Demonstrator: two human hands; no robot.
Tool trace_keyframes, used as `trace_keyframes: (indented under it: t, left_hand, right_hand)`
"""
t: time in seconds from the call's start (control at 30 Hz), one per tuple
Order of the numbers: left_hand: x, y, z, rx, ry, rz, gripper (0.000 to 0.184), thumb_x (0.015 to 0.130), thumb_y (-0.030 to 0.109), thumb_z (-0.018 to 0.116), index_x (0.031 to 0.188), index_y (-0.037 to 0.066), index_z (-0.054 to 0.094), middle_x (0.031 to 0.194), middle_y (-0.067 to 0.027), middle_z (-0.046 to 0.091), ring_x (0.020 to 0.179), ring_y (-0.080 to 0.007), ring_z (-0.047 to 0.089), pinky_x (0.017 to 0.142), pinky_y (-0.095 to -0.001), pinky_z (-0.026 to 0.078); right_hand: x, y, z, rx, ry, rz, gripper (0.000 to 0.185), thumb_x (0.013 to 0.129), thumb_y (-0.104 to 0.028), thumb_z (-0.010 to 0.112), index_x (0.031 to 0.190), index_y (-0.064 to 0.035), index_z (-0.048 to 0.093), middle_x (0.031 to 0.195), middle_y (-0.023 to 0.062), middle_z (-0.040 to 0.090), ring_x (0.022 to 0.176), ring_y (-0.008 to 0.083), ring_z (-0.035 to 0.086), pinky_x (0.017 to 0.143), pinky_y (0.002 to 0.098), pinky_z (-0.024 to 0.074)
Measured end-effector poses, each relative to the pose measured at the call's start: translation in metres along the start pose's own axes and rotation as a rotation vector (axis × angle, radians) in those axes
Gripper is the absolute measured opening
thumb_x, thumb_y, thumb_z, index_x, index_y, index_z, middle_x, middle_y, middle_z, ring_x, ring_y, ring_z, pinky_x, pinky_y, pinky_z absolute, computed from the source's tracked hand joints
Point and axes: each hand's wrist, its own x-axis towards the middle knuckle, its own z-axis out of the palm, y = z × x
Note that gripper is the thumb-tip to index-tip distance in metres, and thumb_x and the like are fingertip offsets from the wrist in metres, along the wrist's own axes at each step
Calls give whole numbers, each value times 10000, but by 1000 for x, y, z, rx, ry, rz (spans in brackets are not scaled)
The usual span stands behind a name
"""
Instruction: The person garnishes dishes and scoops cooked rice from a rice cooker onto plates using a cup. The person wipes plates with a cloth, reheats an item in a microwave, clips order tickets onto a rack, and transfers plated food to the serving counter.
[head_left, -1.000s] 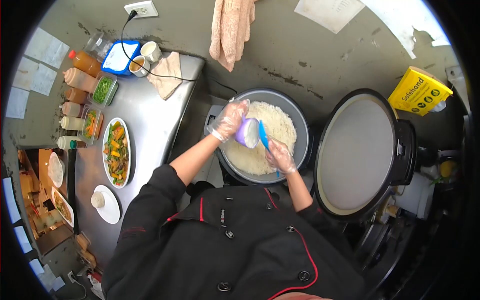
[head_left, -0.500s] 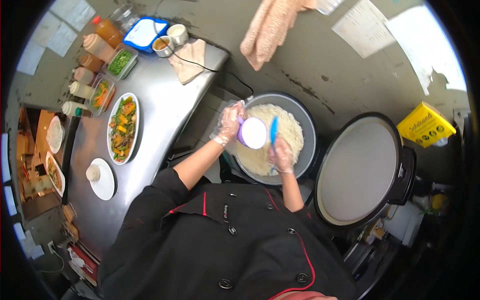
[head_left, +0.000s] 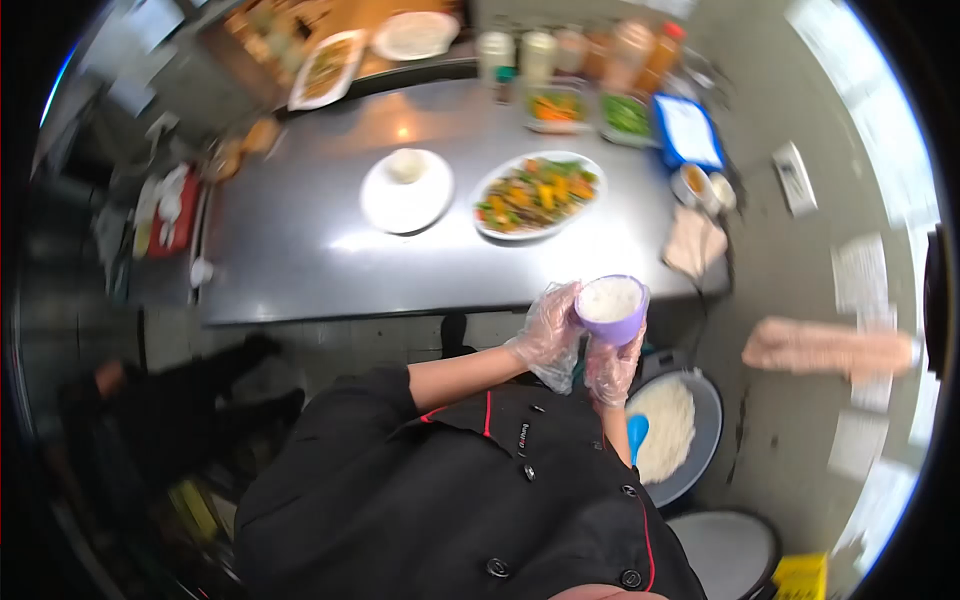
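Observation:
A purple cup (head_left: 612,318) full of white rice is held in front of my chest, above the counter's front edge. My left hand (head_left: 550,337), in a clear plastic glove, grips it from the left side. Also gloved, my right hand (head_left: 614,366) is closed on the cup from below and the right. Past the cup lies an oval plate (head_left: 483,223) of vegetables and meat. Left of that is a round white plate (head_left: 408,212) bearing a rounded mound of rice (head_left: 406,166). A blue rice paddle (head_left: 637,436) rests in the pot (head_left: 708,428) of rice.
Sauce bottles (head_left: 630,52), a tub of carrots (head_left: 556,107) and a tub of chopped greens (head_left: 627,117) line the steel counter (head_left: 290,240). Folded cloth (head_left: 695,242) lies at its right corner. The pot's lid (head_left: 727,548) stands open at lower right. A towel (head_left: 830,346) hangs on the wall.
My view has turned left from the rice pot to the counter. The cup came along in my left hand. My right hand has let go of the blue paddle and taken hold of the cup.

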Motion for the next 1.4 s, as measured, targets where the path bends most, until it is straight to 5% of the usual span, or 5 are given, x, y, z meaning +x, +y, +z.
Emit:
trace_keyframes:
  t: [0.3, 0.47, 0.6, 1.17, 1.4]
  left_hand:
    - [-3, -24, -222, 159, 102, -768, 201, 890, 163, 534, 1043, 53, 602, 1032, -118, 616, 970, -257, 587, 851, -346, 455]
    - [-67, -85, -306, 412, 379, -758, 145, 868, 109, 557, 988, 41, 599, 886, -107, 620, 788, -181, 593, 758, -317, 472]
    - [-80, -111, -329, 220, 459, -969, 138, 868, 123, 559, 964, 31, 592, 861, -75, 611, 802, -134, 579, 755, -295, 464]
    - [66, -308, -314, 626, -108, -898, 307, 734, 303, 682, 869, 28, 656, 867, -176, 648, 814, -337, 621, 757, -399, 489]
    - [7, -237, -230, -200, 494, -1277, 271, 837, 162, 599, 968, -75, 587, 882, -177, 631, 851, -274, 634, 734, -373, 543]
  right_hand:
    - [118, 136, 159, 142, -394, 463, 874, 636, 55, 641, 1357, -216, 227, 1260, 112, 413, 952, 306, 573, 602, 320, 528]
    - [162, 192, 212, -1134, -561, -526, 734, 628, 179, 502, 1246, -213, 451, 1248, 158, 431, 948, 329, 573, 780, 393, 524]
    - [151, 253, 228, -1891, -762, -161, 747, 704, 93, 504, 1297, -357, 436, 1364, 217, 330, 1099, 384, 485, 870, 418, 484]
    - [178, 206, 219, -1409, -462, -143, 179, 768, -161, 667, 738, -11, 574, 682, 162, 576, 654, 328, 570, 604, 409, 443]
    - [132, 61, 134, -823, -18, -164, 546, 807, 77, 415, 1321, -71, 305, 838, 91, 600, 588, 120, 570, 525, 258, 482]
